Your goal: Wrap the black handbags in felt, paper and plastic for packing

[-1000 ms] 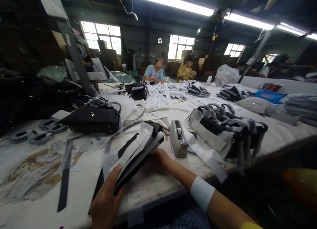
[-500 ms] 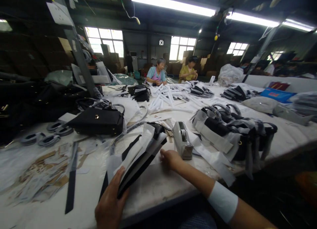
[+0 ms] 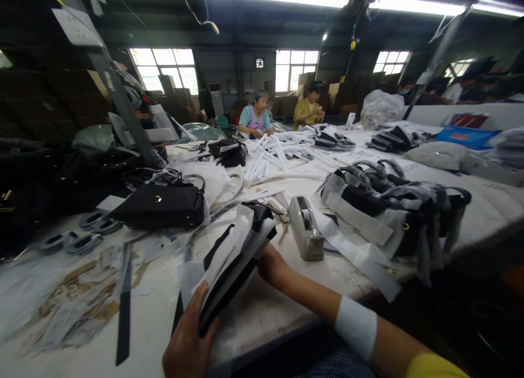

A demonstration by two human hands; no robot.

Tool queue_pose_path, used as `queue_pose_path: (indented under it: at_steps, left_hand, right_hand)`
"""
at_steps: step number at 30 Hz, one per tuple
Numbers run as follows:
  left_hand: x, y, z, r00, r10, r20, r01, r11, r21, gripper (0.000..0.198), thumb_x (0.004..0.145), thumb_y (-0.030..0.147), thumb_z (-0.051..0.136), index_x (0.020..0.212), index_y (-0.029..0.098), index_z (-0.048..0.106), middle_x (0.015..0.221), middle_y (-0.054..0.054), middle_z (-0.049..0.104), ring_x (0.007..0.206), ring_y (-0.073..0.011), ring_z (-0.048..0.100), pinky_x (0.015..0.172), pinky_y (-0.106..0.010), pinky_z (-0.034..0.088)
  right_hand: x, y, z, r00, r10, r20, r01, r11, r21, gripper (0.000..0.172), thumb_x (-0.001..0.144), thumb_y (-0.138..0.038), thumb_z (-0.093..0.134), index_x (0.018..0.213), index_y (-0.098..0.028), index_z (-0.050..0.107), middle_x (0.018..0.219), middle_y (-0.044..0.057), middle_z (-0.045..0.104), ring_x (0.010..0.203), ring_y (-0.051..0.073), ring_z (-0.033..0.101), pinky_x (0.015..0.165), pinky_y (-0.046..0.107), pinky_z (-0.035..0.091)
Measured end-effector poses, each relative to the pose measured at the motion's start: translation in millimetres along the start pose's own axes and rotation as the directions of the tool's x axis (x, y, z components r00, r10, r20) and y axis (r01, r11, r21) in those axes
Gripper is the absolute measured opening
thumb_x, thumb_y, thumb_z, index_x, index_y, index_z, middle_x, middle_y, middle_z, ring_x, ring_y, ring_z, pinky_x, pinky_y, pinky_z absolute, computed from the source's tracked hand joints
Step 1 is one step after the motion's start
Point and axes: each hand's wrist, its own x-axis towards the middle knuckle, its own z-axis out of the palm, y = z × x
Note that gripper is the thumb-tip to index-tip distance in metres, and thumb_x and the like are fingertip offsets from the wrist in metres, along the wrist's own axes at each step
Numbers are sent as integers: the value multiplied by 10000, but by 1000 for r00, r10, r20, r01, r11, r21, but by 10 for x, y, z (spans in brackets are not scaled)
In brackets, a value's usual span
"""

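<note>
At the near edge of a long white table [image 3: 262, 312], a worker's left hand [image 3: 186, 342] clamps the near end of a black panel [image 3: 233, 277] sheathed in white paper, thumb on top and fingers curled beneath. The panel rises tilted off the table, its far end pointing toward the middle. The right hand [image 3: 270, 263] presses against the panel's right side, a white wristband [image 3: 356, 326] on the forearm; the fingers are hidden behind the paper, so whether they are closed cannot be told.

A grey tape dispenser [image 3: 305, 233] stands just beside the right hand, toward the right edge. Beyond it lies a cluster of paper-wrapped handbags [image 3: 393, 209]. A bare black handbag [image 3: 161, 203] sits left of the panel's far end, and a black strap [image 3: 123, 307] lies flat near the left hand among paper scraps (tape rolls [image 3: 61, 241] rest farther toward the left edge). White wrapped pieces [image 3: 274, 154] are heaped mid-table. Two co-workers [image 3: 256, 116] sit at the far edge, and a blue box [image 3: 466, 137] rests near the far right corner.
</note>
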Motion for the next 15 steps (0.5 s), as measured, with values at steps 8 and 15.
queue_pose_path:
  at_steps: [8, 15]
  left_hand:
    - [5, -31, -17, 998, -59, 31, 59, 998, 22, 637, 926, 316, 569, 1491, 369, 279, 1379, -3, 594, 1086, -235, 678, 748, -301, 594]
    - [59, 48, -59, 995, -88, 47, 85, 995, 52, 630, 911, 313, 592, 1476, 356, 317, 1344, -24, 624, 1045, -244, 696, 708, -298, 577]
  right_hand:
    - [-841, -276, 548, 869, -417, 266, 485, 826, -288, 554, 867, -545, 611, 1338, -278, 496, 1356, 81, 550, 966, 240, 550, 755, 345, 507]
    - [-717, -169, 627, 762, -538, 360, 646, 671, -365, 105, 954, -261, 541, 943, -204, 627, 909, 14, 645, 793, 177, 520, 586, 282, 394]
